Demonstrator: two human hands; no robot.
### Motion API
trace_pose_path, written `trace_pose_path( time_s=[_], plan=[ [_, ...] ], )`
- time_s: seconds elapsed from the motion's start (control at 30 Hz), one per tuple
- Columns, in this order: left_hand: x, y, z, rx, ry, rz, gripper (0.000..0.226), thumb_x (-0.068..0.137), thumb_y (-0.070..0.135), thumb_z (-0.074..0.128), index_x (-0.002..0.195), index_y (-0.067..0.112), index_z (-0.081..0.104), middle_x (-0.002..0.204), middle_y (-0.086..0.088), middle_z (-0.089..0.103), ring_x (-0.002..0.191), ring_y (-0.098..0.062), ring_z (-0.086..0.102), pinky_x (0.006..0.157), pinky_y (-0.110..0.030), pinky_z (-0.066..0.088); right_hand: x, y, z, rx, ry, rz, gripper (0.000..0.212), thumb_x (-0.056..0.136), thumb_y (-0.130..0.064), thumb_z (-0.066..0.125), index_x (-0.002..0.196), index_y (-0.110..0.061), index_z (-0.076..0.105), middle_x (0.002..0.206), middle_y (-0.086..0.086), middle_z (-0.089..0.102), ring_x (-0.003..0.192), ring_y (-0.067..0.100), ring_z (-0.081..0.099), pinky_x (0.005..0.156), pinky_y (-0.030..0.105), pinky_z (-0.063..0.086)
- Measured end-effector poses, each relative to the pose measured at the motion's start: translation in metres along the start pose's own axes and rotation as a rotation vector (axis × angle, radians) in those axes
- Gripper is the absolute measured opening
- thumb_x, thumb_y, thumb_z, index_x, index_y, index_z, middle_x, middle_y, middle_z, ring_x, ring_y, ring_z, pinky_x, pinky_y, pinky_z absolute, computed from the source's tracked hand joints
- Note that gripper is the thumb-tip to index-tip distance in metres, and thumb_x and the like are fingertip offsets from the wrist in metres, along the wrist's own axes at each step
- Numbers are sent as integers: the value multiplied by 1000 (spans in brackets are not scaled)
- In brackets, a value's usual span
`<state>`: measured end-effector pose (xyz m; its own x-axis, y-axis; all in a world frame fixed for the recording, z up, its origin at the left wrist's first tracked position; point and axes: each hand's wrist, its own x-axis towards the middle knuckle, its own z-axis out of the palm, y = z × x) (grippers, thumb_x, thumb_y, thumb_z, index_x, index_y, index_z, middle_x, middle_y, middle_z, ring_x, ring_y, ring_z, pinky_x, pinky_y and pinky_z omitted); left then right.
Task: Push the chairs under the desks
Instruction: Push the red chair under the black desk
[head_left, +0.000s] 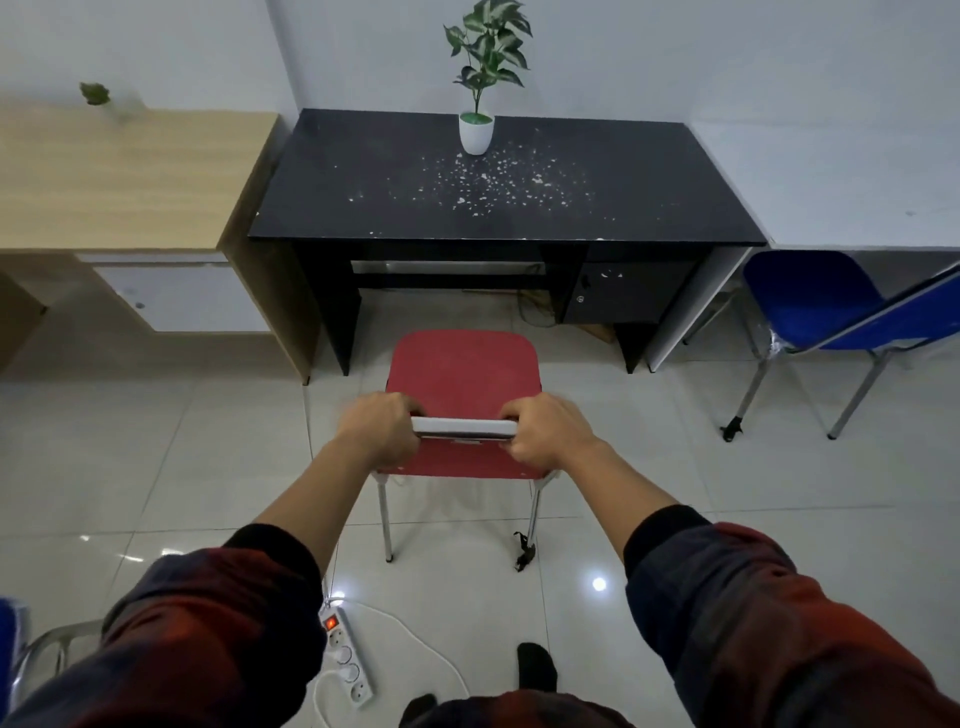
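Both hands, left (379, 434) and right (550, 436), are gripping the backrest top of the red chair (462, 384), which is standing just before the black desk (498, 192). Next, I judge, a straight push into the kneehole.

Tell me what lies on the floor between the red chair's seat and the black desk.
Only bare tile in the head view: the red chair stands short of the black desk. A cable lies on the floor under the desk, further back.
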<state>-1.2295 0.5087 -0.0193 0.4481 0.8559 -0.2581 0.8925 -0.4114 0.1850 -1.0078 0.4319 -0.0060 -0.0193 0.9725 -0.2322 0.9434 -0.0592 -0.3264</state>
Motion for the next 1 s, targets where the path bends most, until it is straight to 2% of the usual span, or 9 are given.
trace_pose_path(
  time_s=[0.1, 0.23, 0.37, 0.6, 0.83, 1.0],
  plan=[
    [2, 20, 1, 16, -11, -31, 24, 85, 34, 61, 108, 34, 68, 82, 11, 62, 74, -15, 61, 63, -27, 51, 2, 19, -6, -6, -17, -12, 28, 80, -29, 66, 107, -32, 71, 89, -11, 71, 77, 14, 60, 71, 26, 48],
    [1, 53, 16, 30, -13, -75, 24, 83, 30, 61, 107, 32, 67, 81, 7, 64, 73, -17, 62, 67, -30, 55, -2, 49, -10, -20, -48, -16, 29, 79, -32, 66, 107, -34, 71, 90, -13, 71, 80, 12, 63, 78, 32, 55],
    [7, 79, 24, 64, -21, -134, 21, 82, 25, 60, 101, 30, 65, 76, 4, 62, 69, -20, 61, 70, -33, 57, -5, 70, -13, -22, -34, -16, 28, 77, -35, 67, 105, -35, 71, 88, -16, 71, 80, 11, 64, 76, 31, 55],
    [25, 92, 21, 80, -85, -94, 23, 84, 33, 58, 106, 30, 64, 81, 6, 63, 74, -18, 63, 71, -32, 58, 6, 94, -22, -25, -4, -32, 28, 76, -37, 67, 104, -36, 71, 87, -15, 71, 79, 12, 64, 73, 28, 53],
    [43, 108, 16, -19, -7, -96, 33, 82, 26, 56, 112, 35, 66, 82, 10, 62, 72, -15, 59, 59, -25, 46, 27, 120, -34, -86, 27, -63, 28, 74, -30, 64, 101, -36, 70, 84, -14, 70, 75, 12, 62, 70, 29, 54],
    [48, 102, 8, -22, 21, -38, 31, 82, 27, 59, 112, 32, 67, 81, 13, 60, 70, -12, 56, 55, -22, 39, 35, 118, -34, -75, 40, -48, 26, 76, -29, 67, 100, -36, 71, 81, -14, 69, 73, 10, 62, 63, 24, 49]
  ],
)
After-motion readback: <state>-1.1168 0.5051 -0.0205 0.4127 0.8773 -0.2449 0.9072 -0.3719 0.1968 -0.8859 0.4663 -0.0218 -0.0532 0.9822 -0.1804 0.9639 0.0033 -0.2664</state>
